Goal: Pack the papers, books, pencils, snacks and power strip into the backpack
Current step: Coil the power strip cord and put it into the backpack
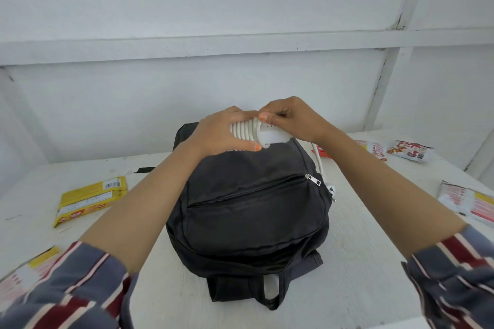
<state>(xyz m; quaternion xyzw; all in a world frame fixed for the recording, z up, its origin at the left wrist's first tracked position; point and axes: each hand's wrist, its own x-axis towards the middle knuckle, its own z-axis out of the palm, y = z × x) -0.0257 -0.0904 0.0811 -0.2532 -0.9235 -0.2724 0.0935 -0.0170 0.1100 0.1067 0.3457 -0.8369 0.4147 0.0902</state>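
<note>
**Power strip.** The power strip [270,137] is a smooth white plastic bar. It is held above the far end of the backpack [248,222], at the centre of the frame. Its white cord [242,133] is wound round the bar in tight parallel coils.

- The left hand [216,133] grips the coiled section, with fingers and thumb curled round it.
- The right hand [291,117] pinches the bare end of the bar with bent fingers.
- A free length of cord drops along the right side of the backpack to the plug [331,191], which lies just beside the bag.

**Backpack.** It is made of soft black woven fabric with a rounded outline and lies flat. The front pocket zip is closed, with a metal puller [315,180] at its right end. A webbing loop sits at the near end.

**Snacks.**

- A glossy yellow packet [91,200] lies flat at the left.
- A yellow-and-white packet [32,264] lies at the lower left, beside a striped sleeve [74,288].
- Crinkled red-and-white packets [409,151] lie at the upper right.
- Another packet [467,203] lies at the right edge.

**Surface and room.** The table [374,243] is painted white, matt and scuffed. A short strip of black tape [144,169] lies at the left of the bag. The wall [187,8] is made of white panels crossed by raised battens.
</note>
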